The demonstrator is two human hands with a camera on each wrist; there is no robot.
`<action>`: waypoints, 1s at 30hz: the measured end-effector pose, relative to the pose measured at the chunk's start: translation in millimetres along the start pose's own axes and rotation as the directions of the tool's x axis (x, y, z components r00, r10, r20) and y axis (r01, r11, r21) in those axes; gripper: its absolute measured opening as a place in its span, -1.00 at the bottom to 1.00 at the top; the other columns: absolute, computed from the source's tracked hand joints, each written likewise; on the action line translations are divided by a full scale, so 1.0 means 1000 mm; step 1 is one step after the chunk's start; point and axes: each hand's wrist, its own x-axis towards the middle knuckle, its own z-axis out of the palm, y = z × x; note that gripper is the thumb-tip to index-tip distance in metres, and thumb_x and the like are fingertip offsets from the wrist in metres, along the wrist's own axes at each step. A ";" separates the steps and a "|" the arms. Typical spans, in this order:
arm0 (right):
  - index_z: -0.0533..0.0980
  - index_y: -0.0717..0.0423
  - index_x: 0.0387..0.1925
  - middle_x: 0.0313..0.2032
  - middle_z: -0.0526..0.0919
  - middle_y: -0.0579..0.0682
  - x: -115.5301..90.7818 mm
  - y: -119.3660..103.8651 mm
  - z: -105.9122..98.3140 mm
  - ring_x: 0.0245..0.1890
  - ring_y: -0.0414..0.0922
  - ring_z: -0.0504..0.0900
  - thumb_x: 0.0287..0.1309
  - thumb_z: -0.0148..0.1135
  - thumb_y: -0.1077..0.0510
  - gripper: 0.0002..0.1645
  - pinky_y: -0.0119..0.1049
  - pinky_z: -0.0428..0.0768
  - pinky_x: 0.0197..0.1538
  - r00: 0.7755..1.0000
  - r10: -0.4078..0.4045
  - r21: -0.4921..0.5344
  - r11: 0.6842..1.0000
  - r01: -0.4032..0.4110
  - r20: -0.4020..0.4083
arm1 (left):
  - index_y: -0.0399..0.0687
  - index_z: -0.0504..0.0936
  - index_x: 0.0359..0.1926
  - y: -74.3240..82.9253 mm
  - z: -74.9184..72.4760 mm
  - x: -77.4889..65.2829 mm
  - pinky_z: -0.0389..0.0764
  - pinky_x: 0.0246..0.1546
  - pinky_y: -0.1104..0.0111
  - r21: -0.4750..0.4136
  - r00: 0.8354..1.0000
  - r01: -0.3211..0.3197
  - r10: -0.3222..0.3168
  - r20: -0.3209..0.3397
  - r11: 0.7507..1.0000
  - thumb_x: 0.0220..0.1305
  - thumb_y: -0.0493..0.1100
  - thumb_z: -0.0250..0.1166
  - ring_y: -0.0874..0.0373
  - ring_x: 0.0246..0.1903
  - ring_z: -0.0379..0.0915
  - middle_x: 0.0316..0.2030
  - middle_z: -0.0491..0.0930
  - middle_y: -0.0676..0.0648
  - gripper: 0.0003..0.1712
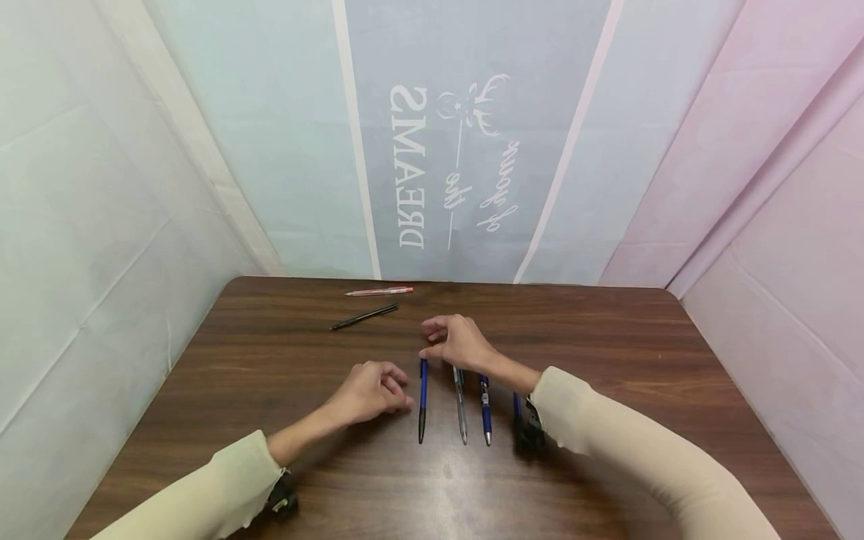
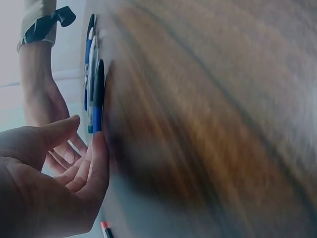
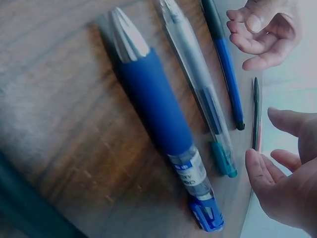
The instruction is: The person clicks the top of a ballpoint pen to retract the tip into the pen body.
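Note:
My left hand (image 1: 374,391) is beside the left side of a blue pen with a black grip (image 1: 423,401), its fingers loosely bent and holding nothing. Over the far end of that pen is my right hand (image 1: 462,343), thumb and fingers apart; the right wrist view shows a gap between hand (image 3: 292,168) and pen (image 3: 229,74). To the right lies a clear pen with a green clip (image 3: 203,84), partly under the right hand in the head view. Beyond it is a clear pen with a blue grip (image 1: 486,409). Another blue pen (image 1: 517,406) is mostly hidden by the right wrist.
Toward the table's far edge lie a black pen (image 1: 364,316) and a clear pen with a red end (image 1: 379,291). The brown wooden table (image 1: 594,337) meets a printed curtain (image 1: 459,150) at the back, with pale cloth (image 1: 790,225) on both sides.

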 end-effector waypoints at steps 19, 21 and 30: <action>0.58 0.32 0.28 0.11 0.75 0.23 0.028 0.002 -0.006 0.08 0.09 0.77 0.14 0.62 0.20 -0.30 -0.08 0.73 0.19 0.997 0.005 0.001 1.000 -0.005 -0.079 | -0.37 0.69 0.04 -0.003 -0.037 0.004 0.81 -0.09 0.23 0.165 0.976 -0.069 0.101 -0.191 0.984 0.24 -0.30 0.55 -0.02 -0.15 0.77 -0.10 0.77 -0.25 -0.61; 0.58 0.32 0.28 0.11 0.75 0.24 0.031 0.001 -0.005 0.08 0.10 0.77 0.13 0.63 0.20 -0.30 -0.08 0.73 0.19 0.996 0.017 0.008 1.000 -0.016 -0.084 | -0.38 0.68 0.05 -0.004 -0.041 0.006 0.80 -0.04 0.16 0.192 0.970 -0.075 0.116 -0.212 0.978 0.24 -0.31 0.55 -0.06 -0.12 0.76 -0.08 0.76 -0.27 -0.61; 0.58 0.33 0.28 0.10 0.76 0.23 0.042 0.000 0.002 0.09 0.08 0.77 0.13 0.63 0.18 -0.28 -0.11 0.74 0.18 0.995 0.051 0.059 0.997 -0.046 -0.086 | -0.40 0.66 0.09 -0.018 -0.058 0.015 0.78 -0.03 0.02 0.346 0.930 -0.127 0.232 -0.285 0.930 0.23 -0.37 0.54 -0.17 -0.07 0.74 -0.04 0.75 -0.31 -0.57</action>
